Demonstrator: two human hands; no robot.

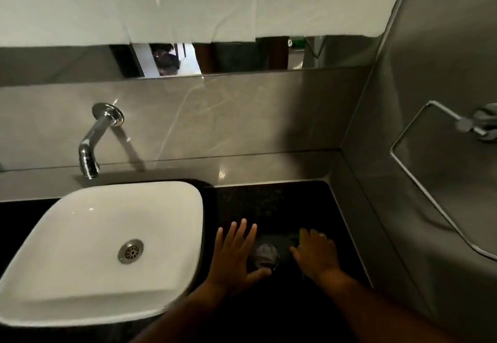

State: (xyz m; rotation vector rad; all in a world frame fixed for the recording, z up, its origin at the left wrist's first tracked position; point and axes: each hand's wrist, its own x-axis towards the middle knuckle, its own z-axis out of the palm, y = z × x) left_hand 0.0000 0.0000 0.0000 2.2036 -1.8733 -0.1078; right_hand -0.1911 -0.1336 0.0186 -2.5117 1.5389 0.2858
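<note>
Cloth (266, 256), dark and crumpled with a paler grey fold showing, lies on the black bench (269, 202) just to the right of the white sink (80, 305), towards the bench's near edge. It sits between your two hands.

Your left hand (234, 256) is the one nearer the sink. It lies flat on the bench with its fingers (243, 231) straight and spread, released, grasping nothing. Its thumb reaches out to the cloth's near left edge and touches it.

Your right hand (317, 254), farther from the sink, rests palm down on the right part of the cloth. Its fingers bend down over the far side, where a small green patch (295, 239) shows beneath the fingertips. You cannot tell from this view whether those fingers are grasping the cloth or only pressing on it, and the dim light hides what the green patch is.

Behind the sink a chrome tap (91, 143) comes out of the grey stone wall and curves down towards the basin. A round metal drain (130, 251) sits in the sink's floor. Higher on the wall behind the sink, white sheets (188, 1) cover most of a mirror (242, 57), leaving a narrow strip bare. On the side wall well to the right of the sink hangs a metal towel ring (419, 159).
</note>
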